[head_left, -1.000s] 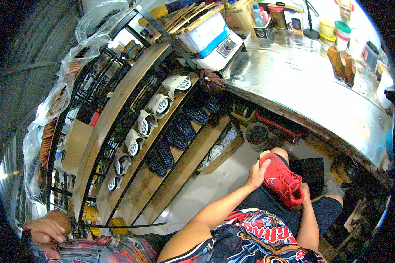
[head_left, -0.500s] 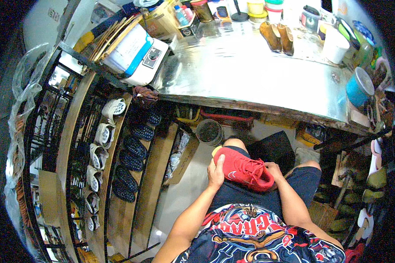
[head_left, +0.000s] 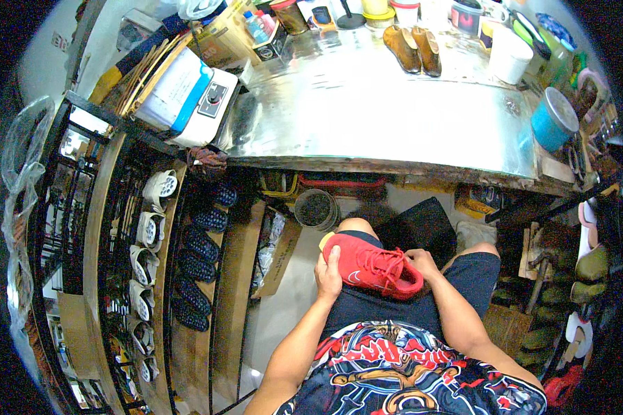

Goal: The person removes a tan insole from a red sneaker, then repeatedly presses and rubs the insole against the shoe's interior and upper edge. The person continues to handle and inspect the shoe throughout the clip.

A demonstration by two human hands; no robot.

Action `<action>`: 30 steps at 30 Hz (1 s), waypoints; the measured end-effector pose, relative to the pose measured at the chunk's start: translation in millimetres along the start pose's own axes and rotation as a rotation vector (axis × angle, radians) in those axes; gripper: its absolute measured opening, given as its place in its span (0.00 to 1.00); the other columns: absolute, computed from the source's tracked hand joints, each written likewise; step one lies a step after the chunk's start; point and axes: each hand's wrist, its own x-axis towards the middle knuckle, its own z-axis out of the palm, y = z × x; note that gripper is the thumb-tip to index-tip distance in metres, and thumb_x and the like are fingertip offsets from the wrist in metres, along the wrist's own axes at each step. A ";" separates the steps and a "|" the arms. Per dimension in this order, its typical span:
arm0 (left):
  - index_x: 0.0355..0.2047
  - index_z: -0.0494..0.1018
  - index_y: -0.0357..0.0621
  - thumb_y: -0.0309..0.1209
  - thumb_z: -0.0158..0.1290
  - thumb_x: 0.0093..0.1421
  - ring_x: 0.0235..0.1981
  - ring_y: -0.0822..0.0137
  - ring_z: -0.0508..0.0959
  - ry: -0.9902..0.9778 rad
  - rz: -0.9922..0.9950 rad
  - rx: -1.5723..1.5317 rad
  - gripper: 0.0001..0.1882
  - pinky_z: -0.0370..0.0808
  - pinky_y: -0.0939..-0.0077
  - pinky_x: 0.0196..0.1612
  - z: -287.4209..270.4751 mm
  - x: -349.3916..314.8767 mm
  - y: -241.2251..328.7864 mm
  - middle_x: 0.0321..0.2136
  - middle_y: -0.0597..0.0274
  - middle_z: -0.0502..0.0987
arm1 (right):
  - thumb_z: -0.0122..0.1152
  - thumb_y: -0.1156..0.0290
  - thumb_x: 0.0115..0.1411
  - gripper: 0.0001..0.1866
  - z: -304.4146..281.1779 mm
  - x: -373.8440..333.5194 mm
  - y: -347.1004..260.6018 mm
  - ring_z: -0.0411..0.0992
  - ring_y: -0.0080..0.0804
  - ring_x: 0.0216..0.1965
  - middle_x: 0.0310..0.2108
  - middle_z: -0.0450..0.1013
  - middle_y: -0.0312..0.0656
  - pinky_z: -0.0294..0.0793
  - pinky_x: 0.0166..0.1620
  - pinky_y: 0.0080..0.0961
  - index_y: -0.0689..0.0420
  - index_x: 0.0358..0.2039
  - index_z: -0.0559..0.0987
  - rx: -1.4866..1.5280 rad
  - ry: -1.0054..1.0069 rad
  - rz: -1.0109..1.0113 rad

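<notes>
just below the middle of the frame a red shoe lies on the person's lap. the left hand is clamped on its heel end, fingers wrapped over the side. the right hand touches the toe end, but whether its grip is closed there i cannot tell. above them a metal bench fills the upper middle, a blue cup at its right edge. a rack of soles stands at left.

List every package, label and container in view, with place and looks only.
White box-shaped machine, blue stripe: bench's left end.
Cardboard carton: behind it, brown.
Blue tub: bench's right end, round.
White bucket: back right.
Red shoe: on the lap, between both hands.
</notes>
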 end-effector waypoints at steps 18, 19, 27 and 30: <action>0.60 0.78 0.36 0.46 0.53 0.75 0.56 0.61 0.80 -0.003 0.055 0.007 0.26 0.74 0.66 0.62 0.8 1.8 1.7 0.54 0.55 0.83 | 0.68 0.54 0.61 0.18 6.4 2.9 8.0 0.83 0.54 0.47 0.44 0.85 0.53 0.82 0.54 0.44 0.51 0.43 0.91 -0.059 -0.014 -0.030; 0.60 0.78 0.36 0.46 0.53 0.75 0.56 0.61 0.81 0.004 0.009 0.040 0.26 0.74 0.66 0.62 0.3 2.1 1.8 0.54 0.55 0.83 | 0.69 0.53 0.60 0.18 6.3 2.7 7.4 0.83 0.54 0.47 0.43 0.85 0.53 0.82 0.54 0.43 0.51 0.43 0.91 -0.099 -0.029 0.007; 0.54 0.79 0.33 0.48 0.55 0.74 0.51 0.54 0.84 0.031 0.049 0.041 0.27 0.77 0.61 0.56 0.0 1.1 2.5 0.48 0.44 0.86 | 0.69 0.55 0.59 0.18 7.0 3.2 11.9 0.83 0.55 0.47 0.43 0.85 0.55 0.82 0.54 0.44 0.52 0.44 0.91 -0.077 -0.030 -0.040; 0.54 0.79 0.32 0.48 0.55 0.74 0.52 0.54 0.84 0.023 0.046 0.043 0.27 0.77 0.60 0.57 -0.5 1.2 3.2 0.48 0.44 0.86 | 0.68 0.56 0.59 0.18 11.2 6.6 16.4 0.83 0.56 0.47 0.45 0.84 0.55 0.82 0.54 0.44 0.52 0.44 0.90 -0.026 -0.026 -0.042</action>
